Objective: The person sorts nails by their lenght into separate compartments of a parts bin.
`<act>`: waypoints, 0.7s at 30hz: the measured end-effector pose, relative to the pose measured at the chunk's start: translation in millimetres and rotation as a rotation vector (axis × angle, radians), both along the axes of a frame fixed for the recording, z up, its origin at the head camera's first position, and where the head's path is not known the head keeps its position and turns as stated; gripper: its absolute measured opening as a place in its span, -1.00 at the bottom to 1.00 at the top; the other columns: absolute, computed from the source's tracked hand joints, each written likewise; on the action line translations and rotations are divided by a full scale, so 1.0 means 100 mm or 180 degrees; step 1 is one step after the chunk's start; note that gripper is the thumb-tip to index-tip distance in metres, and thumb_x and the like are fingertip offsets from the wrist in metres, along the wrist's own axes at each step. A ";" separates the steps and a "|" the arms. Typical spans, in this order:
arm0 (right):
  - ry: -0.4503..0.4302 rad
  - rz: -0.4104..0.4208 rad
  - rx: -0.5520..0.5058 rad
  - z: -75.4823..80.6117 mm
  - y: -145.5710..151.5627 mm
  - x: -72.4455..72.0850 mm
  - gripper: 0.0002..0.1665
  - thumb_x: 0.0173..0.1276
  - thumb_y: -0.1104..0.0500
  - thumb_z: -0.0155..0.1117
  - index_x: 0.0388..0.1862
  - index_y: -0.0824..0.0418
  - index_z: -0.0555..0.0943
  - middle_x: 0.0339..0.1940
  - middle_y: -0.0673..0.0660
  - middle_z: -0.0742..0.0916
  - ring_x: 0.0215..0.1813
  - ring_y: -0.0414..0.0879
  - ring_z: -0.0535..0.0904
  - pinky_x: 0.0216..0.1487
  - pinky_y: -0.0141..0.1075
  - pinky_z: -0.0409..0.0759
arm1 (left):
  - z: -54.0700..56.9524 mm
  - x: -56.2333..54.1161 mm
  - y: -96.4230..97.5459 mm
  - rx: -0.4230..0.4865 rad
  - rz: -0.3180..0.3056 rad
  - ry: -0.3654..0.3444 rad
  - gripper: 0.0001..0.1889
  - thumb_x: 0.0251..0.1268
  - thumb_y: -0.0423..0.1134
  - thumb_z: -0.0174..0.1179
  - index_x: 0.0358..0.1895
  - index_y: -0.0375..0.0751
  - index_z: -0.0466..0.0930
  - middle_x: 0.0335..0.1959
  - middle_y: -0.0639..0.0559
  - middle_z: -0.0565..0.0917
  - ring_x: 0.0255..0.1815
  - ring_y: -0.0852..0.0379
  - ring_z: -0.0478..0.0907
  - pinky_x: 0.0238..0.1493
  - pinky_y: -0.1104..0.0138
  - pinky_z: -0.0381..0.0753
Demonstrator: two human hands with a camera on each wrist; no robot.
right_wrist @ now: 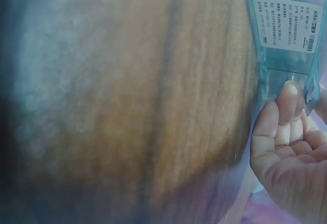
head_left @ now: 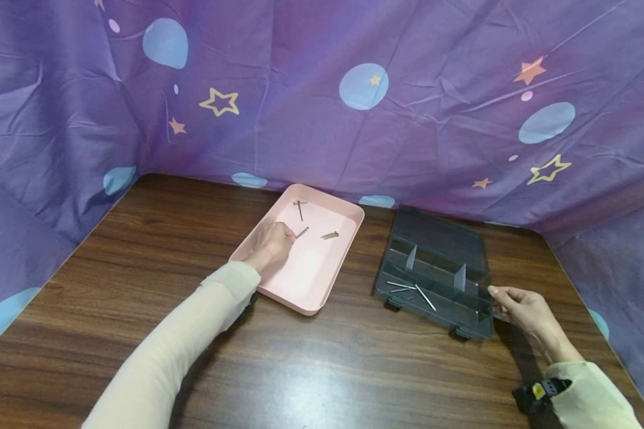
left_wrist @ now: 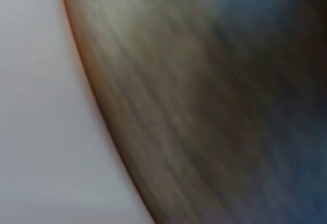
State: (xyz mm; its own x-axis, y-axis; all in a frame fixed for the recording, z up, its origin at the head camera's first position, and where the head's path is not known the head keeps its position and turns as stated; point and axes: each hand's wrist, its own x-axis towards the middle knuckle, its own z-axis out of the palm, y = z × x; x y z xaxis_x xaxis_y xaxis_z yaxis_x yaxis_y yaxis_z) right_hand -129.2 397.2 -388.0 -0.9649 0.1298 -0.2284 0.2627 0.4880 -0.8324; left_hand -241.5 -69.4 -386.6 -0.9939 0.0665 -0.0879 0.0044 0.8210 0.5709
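Note:
My left hand (head_left: pixel 275 243) reaches into the pink tray (head_left: pixel 311 301) and pinches a thin metal nail (head_left: pixel 303 232) between thumb and fingertips. Near it in the tray lie crossed nails (head_left: pixel 300 208) toward the far end and a few brass-coloured ones (head_left: pixel 330 235) to the right. On the right side of the table, my right hand (head_left: pixel 528 313) grips the right edge of a see-through dark divided box (head_left: pixel 432 310) with its lid laid back. The right wrist view has the fingers at the box's corner, below a white label (right_wrist: pixel 287 25). Several silver nails (head_left: pixel 408 288) lie in its front left compartment.
The brown wooden table (head_left: pixel 300 369) carries both containers. Upright dividers (head_left: pixel 460 277) split the box's rear row. A purple cloth (head_left: pixel 300 107) with stars and planets hangs behind and at the sides. The left wrist view is blurred.

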 end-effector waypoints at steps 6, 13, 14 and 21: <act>0.0049 0.0002 -0.0151 0.00 0.00 0.00 -0.78 0.41 -0.01 0.09 -0.43 -0.13 0.61 -0.58 -0.23 0.59 -0.45 -0.39 0.51 -0.36 -0.48 0.57 | 0.03 0.03 0.04 0.0239 -0.0055 0.0048 -0.75 0.25 -0.31 0.03 -0.15 -0.17 0.70 -0.08 -0.04 0.70 0.02 0.01 0.58 0.11 0.24 0.46; 0.0077 -0.0037 -0.0262 0.00 -0.01 0.00 -0.76 0.40 0.01 0.11 -0.48 -0.13 0.63 -0.60 -0.21 0.58 -0.47 -0.39 0.50 -0.38 -0.48 0.56 | 0.10 0.08 0.12 0.0516 -0.0069 0.0041 -0.72 0.18 -0.35 0.01 -0.21 -0.12 0.73 -0.15 0.00 0.71 -0.08 0.04 0.58 -0.02 0.23 0.52; 0.0086 -0.0036 -0.0298 0.00 -0.01 0.00 -0.75 0.40 0.02 0.12 -0.48 -0.13 0.63 -0.60 -0.21 0.59 -0.47 -0.39 0.50 -0.38 -0.48 0.57 | 0.11 0.09 0.14 0.0543 -0.0069 0.0031 -0.72 0.17 -0.35 0.01 -0.21 -0.12 0.73 -0.15 0.01 0.71 -0.09 0.05 0.58 -0.04 0.23 0.52; 0.0133 -0.0038 -0.0336 0.00 0.00 0.00 -0.76 0.39 0.03 0.13 -0.48 -0.10 0.63 -0.59 -0.21 0.60 -0.46 -0.39 0.52 -0.39 -0.48 0.57 | 0.17 0.12 0.25 0.0687 -0.0111 0.0002 -0.77 0.20 -0.31 0.09 -0.15 -0.12 0.71 -0.12 0.00 0.71 -0.12 0.06 0.58 -0.08 0.26 0.52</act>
State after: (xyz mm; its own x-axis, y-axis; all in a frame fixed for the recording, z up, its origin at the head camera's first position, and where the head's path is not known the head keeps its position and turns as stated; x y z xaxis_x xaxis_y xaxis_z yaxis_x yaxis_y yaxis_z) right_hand -129.3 396.7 -388.3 -0.9724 0.1187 -0.2009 0.2318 0.3940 -0.8894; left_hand -229.4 -44.1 -369.2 -0.9907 0.1179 -0.0672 0.0311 0.6789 0.7335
